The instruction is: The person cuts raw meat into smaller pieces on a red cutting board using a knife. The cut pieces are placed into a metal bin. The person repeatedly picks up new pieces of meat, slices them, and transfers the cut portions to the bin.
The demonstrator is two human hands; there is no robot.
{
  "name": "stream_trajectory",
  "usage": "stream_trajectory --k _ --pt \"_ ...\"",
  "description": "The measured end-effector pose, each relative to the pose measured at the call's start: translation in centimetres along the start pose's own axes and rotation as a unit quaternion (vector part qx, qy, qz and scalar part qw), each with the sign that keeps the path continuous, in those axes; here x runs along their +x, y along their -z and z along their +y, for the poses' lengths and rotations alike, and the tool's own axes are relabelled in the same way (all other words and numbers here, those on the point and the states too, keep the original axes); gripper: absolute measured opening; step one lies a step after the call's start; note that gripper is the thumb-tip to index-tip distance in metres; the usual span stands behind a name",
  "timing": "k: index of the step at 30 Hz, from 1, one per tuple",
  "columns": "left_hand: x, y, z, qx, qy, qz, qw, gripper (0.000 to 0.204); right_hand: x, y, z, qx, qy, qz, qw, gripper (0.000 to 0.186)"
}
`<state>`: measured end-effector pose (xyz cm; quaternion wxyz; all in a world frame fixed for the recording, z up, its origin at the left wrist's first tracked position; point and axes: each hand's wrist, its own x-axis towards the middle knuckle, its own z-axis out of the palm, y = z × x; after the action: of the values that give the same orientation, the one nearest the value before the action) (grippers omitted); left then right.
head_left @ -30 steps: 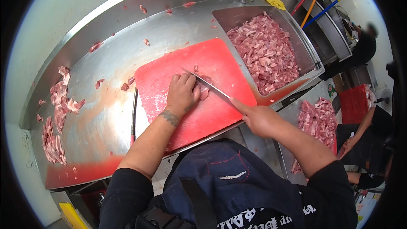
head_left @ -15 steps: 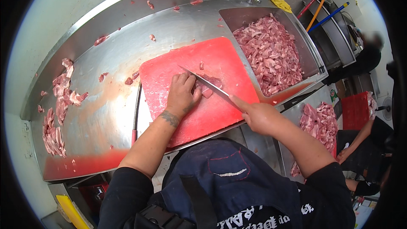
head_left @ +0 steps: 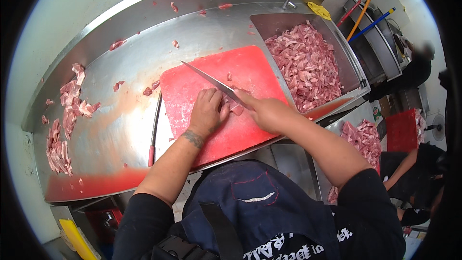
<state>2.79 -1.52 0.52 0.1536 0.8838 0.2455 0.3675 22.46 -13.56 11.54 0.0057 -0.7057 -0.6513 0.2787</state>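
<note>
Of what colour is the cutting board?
The cutting board is red; the head view shows it best.

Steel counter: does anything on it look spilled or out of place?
Yes: meat scraps lie scattered beyond the red board, some on the backsplash, and a brownish smear streaks the counter left of the board. They look stray beside the heap in the sink.

Right hand (head_left: 267, 113) gripping knife (head_left: 210, 80) over red board (head_left: 256, 74).

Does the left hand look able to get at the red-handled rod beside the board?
Probably yes: the rod lies uncovered, but the left hand would first have to leave the meat.
</note>
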Motion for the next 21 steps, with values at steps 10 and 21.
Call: stream_trajectory --k 10,21 --pt "0.2 -0.1 0.1 0.007 -0.005 -0.012 1.000 0.030 -5.1 0.6 0.4 0.036 -0.017 -0.072 0.997 0.074" --pt "-0.1 -0.4 -0.4 0.017 -0.001 0.020 1.000 0.030 3.3 -1.5 -0.3 0.018 0.059 0.009 0.998 0.072"
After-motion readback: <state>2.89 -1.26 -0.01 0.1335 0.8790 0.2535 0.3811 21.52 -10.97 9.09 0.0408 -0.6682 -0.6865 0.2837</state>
